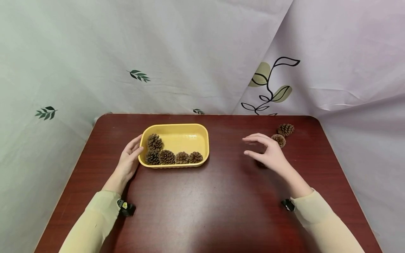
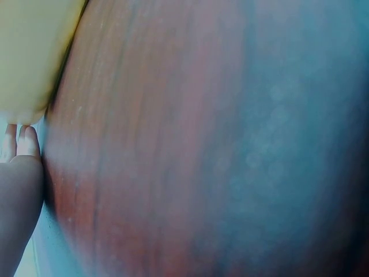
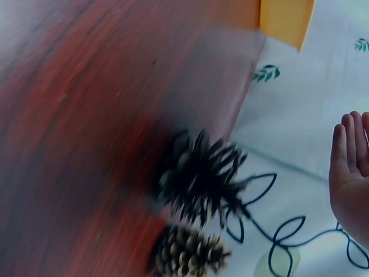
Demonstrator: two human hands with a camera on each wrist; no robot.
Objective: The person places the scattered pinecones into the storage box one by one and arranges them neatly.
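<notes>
Head view, items: shallow yellow plastic tray (image 1: 177, 138) holding five brown pine cones (image 1: 166, 157); left hand (image 1: 128, 160) open, steadying its rim. Right hand (image 1: 267, 153) open (holding nothing) above a loose cone (image 3: 199, 179) on the dark red counter (image 1: 202, 196). We would pinch it gently by its scales. No readable writing.

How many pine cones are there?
7, maybe more hidden. Five lie in the yellow tray. Two sit on the table beyond the right hand. The hand may hide another.
</notes>
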